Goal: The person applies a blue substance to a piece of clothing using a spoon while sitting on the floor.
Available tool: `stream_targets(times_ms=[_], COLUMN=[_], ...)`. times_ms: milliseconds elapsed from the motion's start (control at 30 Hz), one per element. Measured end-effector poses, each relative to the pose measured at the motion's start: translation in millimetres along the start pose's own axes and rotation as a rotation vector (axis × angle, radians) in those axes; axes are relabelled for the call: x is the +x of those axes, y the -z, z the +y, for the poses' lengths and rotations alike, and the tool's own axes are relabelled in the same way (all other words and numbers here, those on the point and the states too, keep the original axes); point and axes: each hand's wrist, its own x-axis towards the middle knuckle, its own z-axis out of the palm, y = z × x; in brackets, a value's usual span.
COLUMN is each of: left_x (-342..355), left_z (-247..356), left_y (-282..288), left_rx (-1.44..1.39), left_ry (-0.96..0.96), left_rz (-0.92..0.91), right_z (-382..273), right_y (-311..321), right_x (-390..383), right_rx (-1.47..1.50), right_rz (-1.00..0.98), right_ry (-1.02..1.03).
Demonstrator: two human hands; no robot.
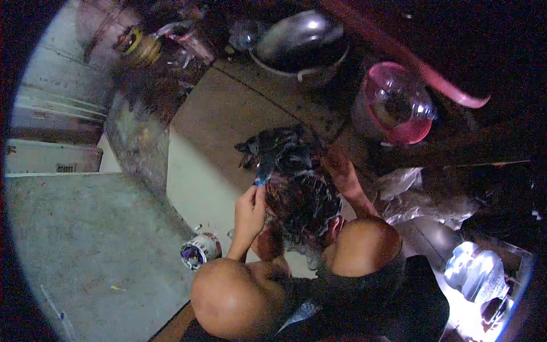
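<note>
Between my bent knees lies a dark, shaggy mass [305, 208] with pale streaks and reddish patches. Beyond it is a ragged black clump [285, 149]; the light is too dim to tell whether these are feathers or hair. My left hand [250, 214] is closed in a pinch on a small thing with a bright blue part [261, 179], at the left edge of the dark mass. On the far right side of the mass, my right hand [337, 165] reaches down against it. Shadow and the mass hide its fingers.
A white tub [212, 244] with dark contents stands left of my left knee, beside a grey slab [85, 239]. Farther off are a large metal bowl [302, 40], a pink-rimmed tub [379, 85] and a yellowish round container [142, 50]. Clear plastic [433, 208] lies to the right.
</note>
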Motion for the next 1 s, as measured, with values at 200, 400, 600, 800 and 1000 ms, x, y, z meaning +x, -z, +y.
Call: stream_targets(times_ms=[200, 400, 600, 800, 1000], left_x=[36.0, 63.4, 32.2, -53.7, -207.0], left_z=[-2.1, 51.5, 215.4, 352.2, 410.9], left_y=[3.5, 121.2, 191.6, 178.2, 92.1], left_rx=[-0.047, -0.061, -0.107, 0.065, 0.233], left_ry=[-0.117, -0.107, -0.119, -0.224, -0.105], left_rz=[0.062, 0.082, -0.127, -0.69, -1.091], right_z=[23.3, -125.9, -209.2, -396.3, -494.7], right_y=[94.0, -56.8, 13.1, -20.5, -26.7], right_x=[0.7, 15.4, -219.4, -463.2, -629.0], right_rx=[-1.186, 0.042, -0.441, -0.283, 0.106], right_rz=[0.209, 0.233, 0.277, 0.633, 1.005], right_ry=[-0.211, -0.14, -0.789, -1.046, -0.942])
